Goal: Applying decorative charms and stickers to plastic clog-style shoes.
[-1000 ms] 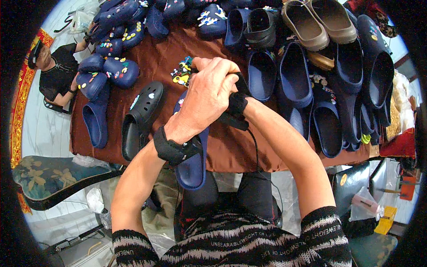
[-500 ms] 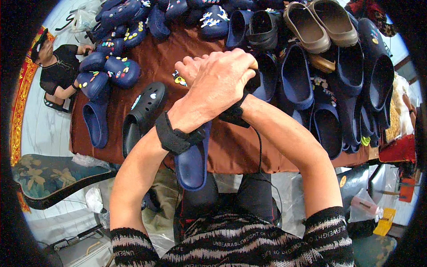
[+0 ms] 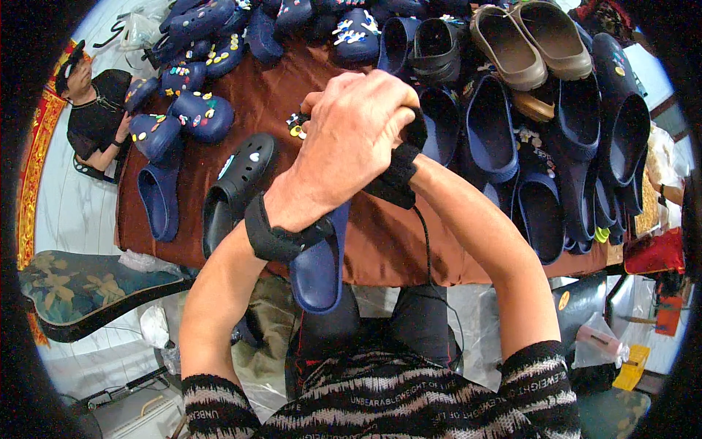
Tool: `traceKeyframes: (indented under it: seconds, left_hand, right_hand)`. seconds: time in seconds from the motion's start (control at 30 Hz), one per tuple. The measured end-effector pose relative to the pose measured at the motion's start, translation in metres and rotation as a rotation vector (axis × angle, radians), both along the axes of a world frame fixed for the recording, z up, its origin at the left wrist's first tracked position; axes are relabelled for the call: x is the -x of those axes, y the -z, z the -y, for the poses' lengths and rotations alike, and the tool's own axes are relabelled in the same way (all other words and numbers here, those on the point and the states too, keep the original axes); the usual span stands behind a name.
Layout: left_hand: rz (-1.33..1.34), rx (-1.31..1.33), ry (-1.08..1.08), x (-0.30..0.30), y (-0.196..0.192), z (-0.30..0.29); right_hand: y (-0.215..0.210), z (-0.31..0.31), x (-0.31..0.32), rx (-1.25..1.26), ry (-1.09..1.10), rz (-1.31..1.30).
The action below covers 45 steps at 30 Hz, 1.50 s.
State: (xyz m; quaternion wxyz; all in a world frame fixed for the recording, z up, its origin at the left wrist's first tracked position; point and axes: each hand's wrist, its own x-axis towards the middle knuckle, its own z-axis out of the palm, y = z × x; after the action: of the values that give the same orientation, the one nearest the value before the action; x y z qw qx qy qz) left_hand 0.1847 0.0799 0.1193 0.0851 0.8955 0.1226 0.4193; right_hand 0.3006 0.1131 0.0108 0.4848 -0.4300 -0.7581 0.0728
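At far left, a co-worker in black [image 3: 99,121] sits by a brown-clothed table [image 3: 380,252]. Next come charm-dotted navy clogs [image 3: 203,117] and one black clog [image 3: 247,164]. At centre, the left hand [image 3: 355,135] bends over the right, its fingers curled; whether they grip anything cannot be told. Small charms [image 3: 294,126] peek out beside it, and a navy shoe [image 3: 318,274] lies beneath its wrist. The right hand (mostly hidden, fingers unreadable) shows a black wristband [image 3: 398,179]. Rightward, navy clogs crowd together, a tan pair [image 3: 530,47] on top.
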Motion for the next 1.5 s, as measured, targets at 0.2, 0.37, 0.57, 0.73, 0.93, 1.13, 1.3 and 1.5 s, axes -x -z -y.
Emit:
traceKeyframes:
  seconds: [0.2,0.37,0.57,0.73,0.93,1.13,1.3,1.5]
  left_hand:
    - [0.028,-0.069,-0.004,0.012,0.008,0.012]
    - [0.033,-0.143,-0.015,0.014,0.007,0.012]
    - [0.044,-0.192,-0.013,0.021,0.011,0.013]
    - [0.057,-0.244,-0.005,0.023,0.017,0.015]
    - [0.060,-0.347,0.032,0.036,0.038,0.021]
    - [0.031,-0.400,-0.030,0.038,0.057,0.016]
    - [0.005,-0.348,0.007,0.030,0.052,0.014]
    - [0.052,-0.196,0.040,0.033,0.051,0.015]
  right_hand:
    - [-0.005,-0.005,0.002,0.005,-0.052,-0.009]
    - [-0.010,-0.015,0.009,0.006,-0.111,-0.016]
    - [-0.014,-0.022,0.014,0.010,-0.169,-0.019]
    - [-0.018,-0.023,0.008,0.012,-0.219,-0.024]
    - [-0.022,-0.012,0.019,0.014,-0.275,-0.029]
    - [-0.026,-0.019,0.026,0.678,-0.383,-0.323]
    - [0.009,-0.033,0.009,-0.166,-0.463,0.040]
    - [0.015,-0.038,-0.002,0.080,-0.613,0.121]
